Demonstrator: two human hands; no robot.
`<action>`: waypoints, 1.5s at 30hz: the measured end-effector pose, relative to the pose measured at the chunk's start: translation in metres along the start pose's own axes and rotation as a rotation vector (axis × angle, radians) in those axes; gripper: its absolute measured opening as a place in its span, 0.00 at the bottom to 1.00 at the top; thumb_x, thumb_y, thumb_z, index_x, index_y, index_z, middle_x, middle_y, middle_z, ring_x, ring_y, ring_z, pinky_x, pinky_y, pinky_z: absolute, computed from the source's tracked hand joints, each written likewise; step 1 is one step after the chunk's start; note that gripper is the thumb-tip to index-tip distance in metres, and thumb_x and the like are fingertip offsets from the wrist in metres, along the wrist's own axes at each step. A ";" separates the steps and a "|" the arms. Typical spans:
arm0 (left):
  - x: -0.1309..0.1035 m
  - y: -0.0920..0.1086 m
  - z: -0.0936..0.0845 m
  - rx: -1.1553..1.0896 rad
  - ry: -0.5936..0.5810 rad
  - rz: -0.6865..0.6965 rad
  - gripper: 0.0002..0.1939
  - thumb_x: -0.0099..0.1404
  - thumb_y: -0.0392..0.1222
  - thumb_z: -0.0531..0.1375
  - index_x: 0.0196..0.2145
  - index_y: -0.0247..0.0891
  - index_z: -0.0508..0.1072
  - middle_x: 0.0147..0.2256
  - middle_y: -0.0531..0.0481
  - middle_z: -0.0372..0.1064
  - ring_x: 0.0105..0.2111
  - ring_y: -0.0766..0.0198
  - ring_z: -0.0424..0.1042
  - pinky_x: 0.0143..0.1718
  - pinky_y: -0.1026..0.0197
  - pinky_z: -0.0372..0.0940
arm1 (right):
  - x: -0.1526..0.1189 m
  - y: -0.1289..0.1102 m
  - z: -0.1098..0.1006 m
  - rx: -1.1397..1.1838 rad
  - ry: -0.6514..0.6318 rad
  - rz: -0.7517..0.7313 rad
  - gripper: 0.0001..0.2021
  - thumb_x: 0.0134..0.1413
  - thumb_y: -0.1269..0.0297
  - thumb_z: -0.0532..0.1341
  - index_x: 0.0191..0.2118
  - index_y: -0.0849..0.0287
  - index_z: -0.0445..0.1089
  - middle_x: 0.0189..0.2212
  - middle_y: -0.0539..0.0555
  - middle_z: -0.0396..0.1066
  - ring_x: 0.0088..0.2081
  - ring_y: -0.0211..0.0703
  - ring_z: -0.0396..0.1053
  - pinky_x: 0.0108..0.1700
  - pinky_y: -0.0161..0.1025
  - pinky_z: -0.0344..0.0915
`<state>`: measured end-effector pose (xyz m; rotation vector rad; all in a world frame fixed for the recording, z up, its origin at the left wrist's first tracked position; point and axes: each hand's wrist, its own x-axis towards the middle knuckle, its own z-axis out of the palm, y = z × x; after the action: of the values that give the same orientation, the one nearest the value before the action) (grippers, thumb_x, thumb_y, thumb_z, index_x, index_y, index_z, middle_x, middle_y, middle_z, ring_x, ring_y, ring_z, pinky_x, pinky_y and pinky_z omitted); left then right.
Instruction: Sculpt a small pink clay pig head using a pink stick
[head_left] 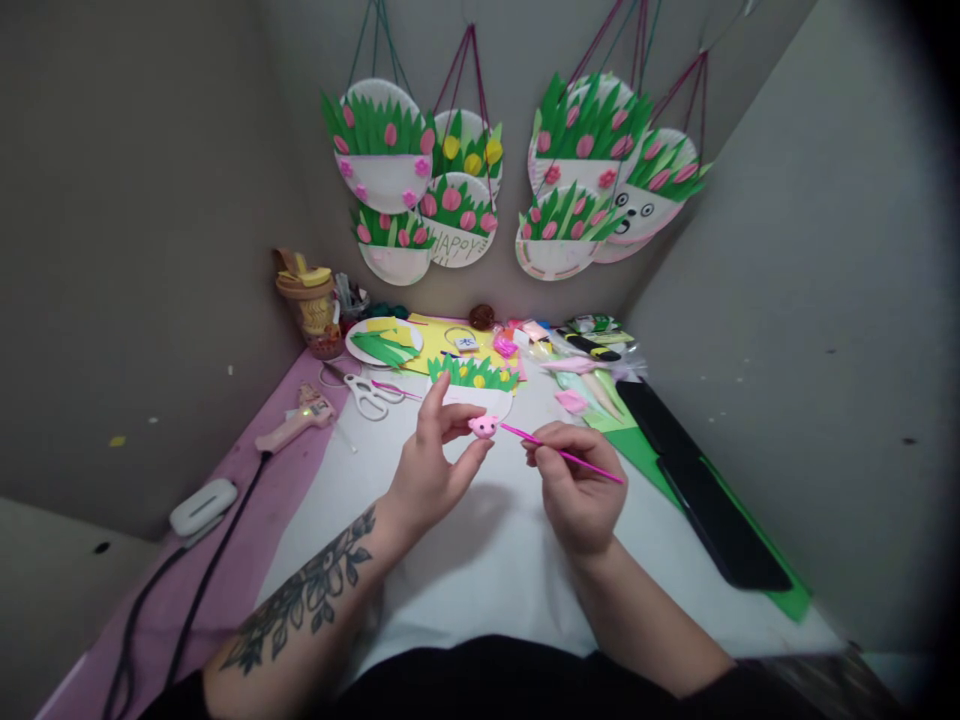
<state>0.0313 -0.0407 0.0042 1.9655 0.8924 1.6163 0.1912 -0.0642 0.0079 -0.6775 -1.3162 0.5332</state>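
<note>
My left hand (435,465) pinches a small pink clay head (484,427) with dark eyes and little ears between thumb and fingers, above the white table cover. In my right hand (581,485) is a thin magenta tool (574,459), gripped like a pen, its tip pointing left close to the pink head. Whether the tip touches the head I cannot tell. Just behind my left fingers lies a paper plate craft (491,402) with green paper grass and yellow flowers, partly covered by the hand.
White scissors (369,397) and a pink glue gun (300,422) lie at the left, near a drink cup (319,315). Clay packets (574,365) sit at the back right, beside a long black object (720,520). Plate crafts (382,180) hang on the wall.
</note>
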 end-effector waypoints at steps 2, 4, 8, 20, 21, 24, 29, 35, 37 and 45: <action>0.000 0.000 0.000 -0.006 0.000 -0.001 0.44 0.62 0.32 0.62 0.66 0.45 0.41 0.43 0.47 0.73 0.42 0.66 0.75 0.46 0.59 0.74 | 0.000 0.000 0.000 -0.001 -0.019 -0.022 0.07 0.54 0.75 0.60 0.36 0.56 0.69 0.29 0.51 0.72 0.31 0.41 0.70 0.30 0.40 0.66; 0.000 -0.001 0.000 -0.005 -0.001 0.001 0.44 0.62 0.33 0.62 0.66 0.45 0.41 0.43 0.47 0.73 0.42 0.66 0.75 0.46 0.59 0.73 | -0.001 0.000 0.000 -0.016 -0.049 -0.038 0.08 0.54 0.76 0.60 0.36 0.56 0.69 0.29 0.51 0.72 0.32 0.42 0.71 0.32 0.41 0.66; -0.001 -0.001 0.000 -0.004 -0.006 -0.008 0.44 0.62 0.33 0.62 0.66 0.45 0.41 0.43 0.47 0.73 0.42 0.66 0.75 0.47 0.58 0.73 | -0.002 -0.001 0.000 -0.051 -0.086 -0.060 0.10 0.53 0.78 0.60 0.37 0.56 0.70 0.30 0.52 0.73 0.32 0.42 0.71 0.33 0.42 0.67; 0.000 -0.002 0.000 0.017 -0.008 0.021 0.44 0.62 0.32 0.62 0.66 0.46 0.40 0.43 0.47 0.73 0.42 0.65 0.75 0.46 0.58 0.74 | -0.001 -0.001 0.000 -0.079 -0.113 -0.056 0.08 0.53 0.76 0.60 0.37 0.55 0.70 0.29 0.52 0.72 0.32 0.43 0.71 0.32 0.42 0.67; 0.000 -0.002 0.000 0.018 -0.006 0.024 0.44 0.62 0.32 0.62 0.66 0.46 0.40 0.43 0.47 0.73 0.42 0.65 0.75 0.46 0.58 0.74 | -0.001 -0.002 0.000 -0.084 -0.116 -0.064 0.09 0.53 0.76 0.60 0.37 0.55 0.70 0.30 0.52 0.72 0.32 0.43 0.71 0.33 0.42 0.67; -0.001 -0.002 0.001 0.027 -0.004 0.025 0.44 0.62 0.33 0.62 0.66 0.45 0.40 0.43 0.47 0.73 0.42 0.65 0.75 0.46 0.58 0.74 | -0.001 -0.002 0.000 -0.122 -0.121 -0.095 0.10 0.53 0.76 0.60 0.38 0.55 0.71 0.30 0.53 0.72 0.33 0.44 0.71 0.35 0.44 0.68; 0.000 -0.002 0.001 0.055 0.010 0.034 0.44 0.62 0.33 0.61 0.67 0.45 0.40 0.43 0.47 0.73 0.42 0.65 0.75 0.46 0.58 0.74 | 0.000 -0.004 -0.001 -0.139 -0.115 -0.114 0.11 0.51 0.78 0.60 0.37 0.55 0.71 0.29 0.52 0.72 0.32 0.44 0.70 0.35 0.44 0.67; -0.001 -0.003 0.001 0.103 0.023 0.063 0.42 0.63 0.32 0.60 0.66 0.45 0.40 0.44 0.46 0.72 0.42 0.65 0.75 0.45 0.58 0.74 | 0.000 -0.005 -0.001 -0.196 -0.162 -0.190 0.13 0.49 0.80 0.59 0.37 0.55 0.71 0.29 0.52 0.71 0.32 0.43 0.70 0.35 0.45 0.67; -0.001 -0.003 0.001 0.111 0.018 0.068 0.42 0.64 0.32 0.60 0.66 0.45 0.40 0.44 0.46 0.72 0.42 0.65 0.75 0.45 0.58 0.74 | 0.001 -0.005 -0.001 -0.211 -0.163 -0.215 0.14 0.48 0.80 0.59 0.38 0.55 0.71 0.29 0.52 0.71 0.31 0.43 0.70 0.35 0.45 0.68; -0.002 -0.003 0.001 0.135 0.008 0.086 0.42 0.63 0.32 0.60 0.67 0.45 0.39 0.44 0.45 0.73 0.42 0.64 0.75 0.45 0.58 0.74 | 0.001 -0.005 0.000 -0.243 -0.176 -0.224 0.13 0.49 0.79 0.59 0.38 0.54 0.71 0.29 0.52 0.72 0.31 0.44 0.70 0.35 0.45 0.68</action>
<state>0.0310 -0.0397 0.0009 2.1173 0.9546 1.6507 0.1910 -0.0671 0.0124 -0.6817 -1.6173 0.2561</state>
